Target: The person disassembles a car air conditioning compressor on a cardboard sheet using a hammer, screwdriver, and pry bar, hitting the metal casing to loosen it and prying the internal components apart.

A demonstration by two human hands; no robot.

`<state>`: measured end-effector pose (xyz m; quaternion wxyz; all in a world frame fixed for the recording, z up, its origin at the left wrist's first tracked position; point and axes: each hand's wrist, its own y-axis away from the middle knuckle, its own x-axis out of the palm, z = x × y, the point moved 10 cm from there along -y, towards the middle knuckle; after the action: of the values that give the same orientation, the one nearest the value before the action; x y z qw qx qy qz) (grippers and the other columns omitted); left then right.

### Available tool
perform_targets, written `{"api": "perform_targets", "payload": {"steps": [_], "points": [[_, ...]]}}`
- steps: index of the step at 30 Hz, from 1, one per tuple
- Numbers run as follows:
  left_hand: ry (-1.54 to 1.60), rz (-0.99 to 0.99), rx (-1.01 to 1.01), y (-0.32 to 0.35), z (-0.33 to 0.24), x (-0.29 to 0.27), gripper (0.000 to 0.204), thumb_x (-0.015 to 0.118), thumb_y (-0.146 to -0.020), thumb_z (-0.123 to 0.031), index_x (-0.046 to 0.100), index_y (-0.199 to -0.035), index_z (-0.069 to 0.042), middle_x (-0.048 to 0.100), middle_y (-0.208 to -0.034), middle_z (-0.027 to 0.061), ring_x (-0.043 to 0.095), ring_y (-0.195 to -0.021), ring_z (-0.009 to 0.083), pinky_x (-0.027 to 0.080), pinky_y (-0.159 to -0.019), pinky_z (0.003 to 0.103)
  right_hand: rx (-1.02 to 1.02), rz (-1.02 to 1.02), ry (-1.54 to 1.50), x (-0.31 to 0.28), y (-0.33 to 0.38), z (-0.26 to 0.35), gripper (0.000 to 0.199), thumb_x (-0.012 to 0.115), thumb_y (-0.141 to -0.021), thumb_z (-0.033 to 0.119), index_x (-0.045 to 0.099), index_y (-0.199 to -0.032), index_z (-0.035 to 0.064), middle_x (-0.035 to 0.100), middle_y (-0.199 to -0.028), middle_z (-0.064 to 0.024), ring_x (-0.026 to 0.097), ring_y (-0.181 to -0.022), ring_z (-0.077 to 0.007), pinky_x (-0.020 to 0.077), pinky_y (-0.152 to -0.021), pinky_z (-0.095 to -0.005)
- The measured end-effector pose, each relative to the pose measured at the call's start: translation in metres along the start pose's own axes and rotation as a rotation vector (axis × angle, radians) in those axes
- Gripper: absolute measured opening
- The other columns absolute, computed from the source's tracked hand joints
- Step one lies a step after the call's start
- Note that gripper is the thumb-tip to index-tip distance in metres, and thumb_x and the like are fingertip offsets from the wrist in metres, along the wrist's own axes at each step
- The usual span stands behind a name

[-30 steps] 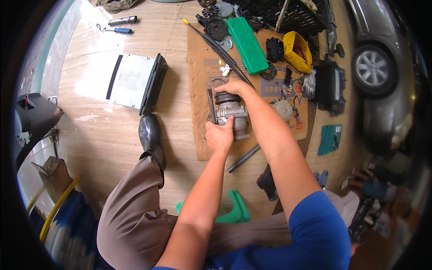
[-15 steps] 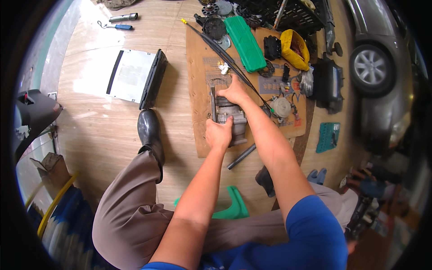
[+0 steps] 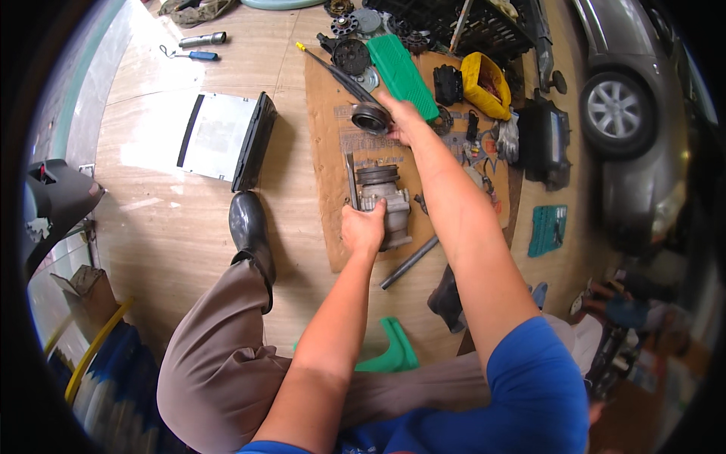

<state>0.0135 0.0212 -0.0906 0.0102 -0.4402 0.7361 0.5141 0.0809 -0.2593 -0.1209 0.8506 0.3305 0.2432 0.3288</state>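
With the left hand [image 3: 363, 227] gripping the compressor [image 3: 384, 203], the right hand [image 3: 401, 121] held a pulley [image 3: 371, 117] that might slip.

Car repair workshop, work done on the floor. Grey car [image 3: 643, 129] parked at right, front wheel [image 3: 611, 108] visible. Sheet of cardboard [image 3: 333, 189] laid on wooden floor [image 3: 166, 219] as work surface, strewn with metal engine parts, pulleys [image 3: 352, 54] and loose wiring. Black crate [image 3: 461, 26] of parts at top. Screwdriver [image 3: 193, 54] and flashlight [image 3: 203, 38] lie nearby. Teal socket tray [image 3: 546, 230] at right.
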Motion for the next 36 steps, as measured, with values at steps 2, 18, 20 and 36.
{"api": "perform_targets", "payload": {"steps": [2,18,20,36], "points": [[0.015,-0.004,-0.004,-0.002,0.006,-0.002,0.067,0.075,-0.070,-0.052,0.054,-0.105,0.001,0.065,-0.104,0.0232,0.061,-0.101,0.0396,0.047,-0.087,0.048,-0.067,-0.174,-0.085,-0.016,0.012,-0.004,0.075,0.070,-0.081,0.047,0.040,-0.132,0.0008,0.058,-0.104,-0.0135,0.059,-0.081,-0.0225,0.0468,-0.060,-0.0347],[0.205,-0.229,-0.008,0.008,0.026,-0.030,0.061,0.059,-0.085,-0.052,0.056,-0.106,0.005,0.061,-0.109,0.0269,0.058,-0.105,0.0417,0.044,-0.090,0.049,-0.249,-0.556,0.089,-0.138,0.224,-0.264,0.043,0.066,-0.088,0.032,0.058,-0.113,-0.0016,0.064,-0.090,-0.0097,0.060,-0.077,-0.0156,0.0472,-0.061,-0.0280],[0.211,-0.243,0.041,0.026,0.012,-0.037,0.056,0.056,-0.088,-0.048,0.057,-0.103,0.006,0.062,-0.107,0.0279,0.058,-0.103,0.0428,0.044,-0.089,0.049,-0.361,-0.600,0.201,-0.123,0.244,-0.228,0.048,0.066,-0.088,0.033,0.057,-0.116,-0.0043,0.067,-0.098,-0.0154,0.063,-0.089,-0.0212,0.0509,-0.074,-0.0308],[0.489,0.217,0.707,0.137,-0.075,0.025,0.039,0.051,-0.097,-0.033,0.063,-0.090,0.003,0.067,-0.082,0.0171,0.063,-0.075,0.0268,0.047,-0.071,0.038,-0.296,0.303,-0.535,-0.067,0.330,-0.152,0.036,0.054,-0.095,0.044,0.058,-0.084,0.0107,0.060,-0.065,-0.0036,0.044,-0.039,-0.0091,0.0269,-0.033,-0.0222]]}}
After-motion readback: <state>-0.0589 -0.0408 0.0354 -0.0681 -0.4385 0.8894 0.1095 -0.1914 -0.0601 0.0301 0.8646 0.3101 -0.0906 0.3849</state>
